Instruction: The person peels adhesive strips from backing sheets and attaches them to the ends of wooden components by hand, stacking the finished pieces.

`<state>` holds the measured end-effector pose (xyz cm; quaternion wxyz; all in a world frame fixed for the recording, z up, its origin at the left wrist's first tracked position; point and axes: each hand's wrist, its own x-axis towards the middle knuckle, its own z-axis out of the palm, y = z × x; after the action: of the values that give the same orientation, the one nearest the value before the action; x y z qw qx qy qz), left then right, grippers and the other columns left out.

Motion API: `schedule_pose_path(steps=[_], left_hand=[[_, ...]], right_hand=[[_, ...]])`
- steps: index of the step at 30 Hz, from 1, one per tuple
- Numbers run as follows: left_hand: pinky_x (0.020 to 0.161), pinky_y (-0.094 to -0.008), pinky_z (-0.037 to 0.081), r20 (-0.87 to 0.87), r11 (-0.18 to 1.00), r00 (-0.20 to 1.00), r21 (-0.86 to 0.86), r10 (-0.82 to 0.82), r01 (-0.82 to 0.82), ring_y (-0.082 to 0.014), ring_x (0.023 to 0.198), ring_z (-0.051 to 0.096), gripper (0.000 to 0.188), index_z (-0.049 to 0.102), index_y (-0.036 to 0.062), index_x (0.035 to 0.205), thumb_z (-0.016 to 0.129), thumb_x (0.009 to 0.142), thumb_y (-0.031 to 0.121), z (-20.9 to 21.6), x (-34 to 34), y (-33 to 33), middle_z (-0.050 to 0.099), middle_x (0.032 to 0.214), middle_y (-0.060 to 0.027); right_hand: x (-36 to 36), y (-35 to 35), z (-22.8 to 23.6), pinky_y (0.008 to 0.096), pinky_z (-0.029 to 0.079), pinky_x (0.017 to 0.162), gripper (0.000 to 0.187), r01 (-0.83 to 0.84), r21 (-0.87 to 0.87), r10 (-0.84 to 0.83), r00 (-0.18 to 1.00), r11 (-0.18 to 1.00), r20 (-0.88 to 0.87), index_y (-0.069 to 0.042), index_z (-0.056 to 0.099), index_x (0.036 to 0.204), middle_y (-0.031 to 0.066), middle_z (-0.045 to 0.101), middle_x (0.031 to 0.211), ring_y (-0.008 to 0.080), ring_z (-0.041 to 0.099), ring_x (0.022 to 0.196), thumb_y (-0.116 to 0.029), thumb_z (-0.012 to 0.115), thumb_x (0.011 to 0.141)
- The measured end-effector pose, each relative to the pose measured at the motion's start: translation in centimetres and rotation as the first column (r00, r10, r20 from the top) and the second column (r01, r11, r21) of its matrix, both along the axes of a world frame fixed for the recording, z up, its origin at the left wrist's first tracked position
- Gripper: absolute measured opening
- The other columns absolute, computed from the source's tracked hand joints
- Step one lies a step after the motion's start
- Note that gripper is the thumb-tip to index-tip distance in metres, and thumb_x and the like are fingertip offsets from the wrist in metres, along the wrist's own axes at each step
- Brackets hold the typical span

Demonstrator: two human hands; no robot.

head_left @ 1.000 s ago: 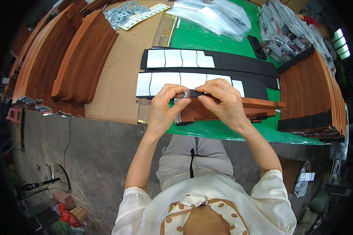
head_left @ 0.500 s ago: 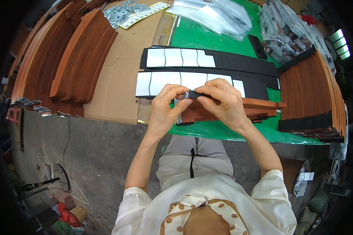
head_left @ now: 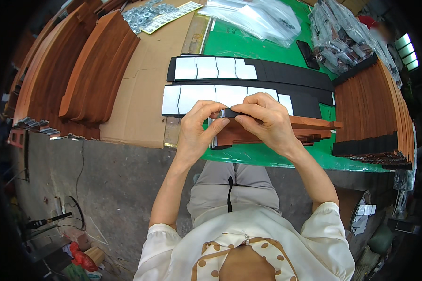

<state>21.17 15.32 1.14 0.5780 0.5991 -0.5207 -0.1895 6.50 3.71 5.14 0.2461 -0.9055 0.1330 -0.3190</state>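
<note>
Our L hand [head_left: 197, 126] & R hand [head_left: 269, 122] meet over the bench [head_left: 323, 152], each grip pinched nearly closed on the black strip [head_left: 230, 113] betw. them. Bench is green-topped w/ stacked brown wooden slats [head_left: 368, 107]; grey floor [head_left: 122, 187] below. Strip's dark, pale at L end, R end hidden.

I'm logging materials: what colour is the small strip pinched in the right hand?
The small strip looks mostly black; it shows best in the head view.
</note>
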Motion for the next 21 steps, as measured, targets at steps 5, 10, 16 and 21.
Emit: schedule_pose_path(steps=[5, 10, 16, 21], left_hand=[[0.071, -0.0249, 0.045, -0.007, 0.999, 0.999, -0.021, 0.038, -0.038, -0.0119, 0.078, 0.052, 0.027, 0.061, 0.0040, 0.105, 0.069, 0.080, 0.009, -0.2, -0.4, 0.0, 0.056, 0.091, -0.0025], [0.071, -0.0248, 0.045, 0.056, 0.999, 0.998, -0.037, 0.033, -0.031, -0.0117, 0.077, 0.052, 0.027, 0.061, 0.0053, 0.107, 0.069, 0.081, 0.011, -0.1, -0.3, 0.0, 0.055, 0.090, -0.0024], [0.070, -0.0248, 0.045, 0.087, 0.997, 0.995, -0.056, 0.049, -0.044, -0.0116, 0.077, 0.053, 0.026, 0.061, 0.0045, 0.107, 0.068, 0.083, 0.011, -0.1, -0.4, -0.2, 0.055, 0.091, -0.0025], [0.068, -0.0278, 0.047, 0.066, 0.997, 0.995, -0.038, 0.072, -0.069, -0.0147, 0.074, 0.056, 0.027, 0.061, 0.0044, 0.105, 0.068, 0.079, 0.006, 0.0, -0.5, -0.3, 0.058, 0.090, -0.0054]], right_hand=[[-0.4, -0.1, 0.3, 0.0302, 0.049, 0.066, 0.022, -0.022, 0.126, 0.030, 0.998, 0.992, -0.064, -0.008, 0.069, 0.096, 0.0040, 0.061, 0.085, 0.0196, 0.058, 0.079, -0.008, 0.071, 0.074], [-1.4, -0.8, -0.1, 0.0316, 0.049, 0.072, 0.028, -0.056, 0.215, 0.067, 0.997, 0.975, -0.044, -0.005, 0.066, 0.101, 0.0086, 0.063, 0.095, 0.0222, 0.059, 0.088, -0.009, 0.072, 0.075], [-1.0, -0.7, -0.4, 0.0309, 0.050, 0.067, 0.026, -0.035, 0.129, 0.035, 0.999, 0.991, 0.001, -0.006, 0.067, 0.098, 0.0068, 0.063, 0.093, 0.0219, 0.060, 0.083, -0.011, 0.073, 0.073], [-0.4, -0.5, -0.1, 0.0307, 0.049, 0.063, 0.024, -0.017, 0.040, 0.017, 1.000, 0.999, 0.020, -0.008, 0.068, 0.093, 0.0042, 0.063, 0.088, 0.0199, 0.059, 0.077, -0.014, 0.075, 0.071]])
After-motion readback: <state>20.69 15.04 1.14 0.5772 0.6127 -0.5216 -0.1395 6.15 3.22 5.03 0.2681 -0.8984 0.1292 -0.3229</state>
